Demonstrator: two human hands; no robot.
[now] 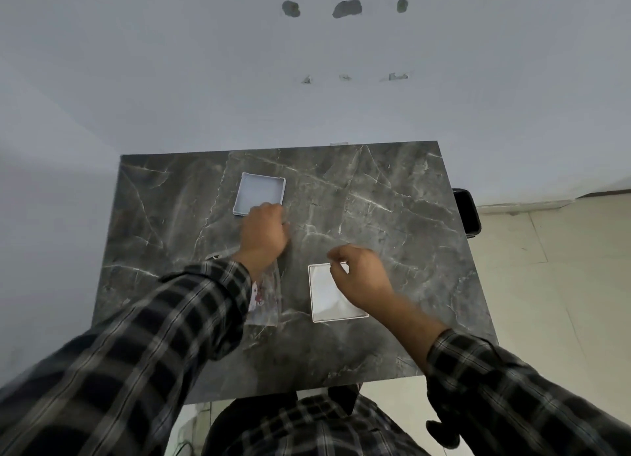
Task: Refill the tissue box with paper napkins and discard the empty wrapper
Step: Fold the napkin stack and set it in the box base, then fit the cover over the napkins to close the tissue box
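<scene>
- Box [336, 293]: holding white napkins, you are hovering your right hand [362, 274] over it, fingers loosely pinched.
- Lid [261, 192]: lying apart on the counter [392, 196].
- Wrapper [266, 298]: you are closing your left hand [264, 232] on its top; discarding remains.

Tissue box in two parts, napkins loaded, wrapper lying flat

We see the white box lid [260, 192] lying open side up at the far left, the shallow white box base [336, 296] nearer us filled with white paper napkins [324, 284], and the clear, printed wrapper [266, 298] flat just left of the base.
</scene>
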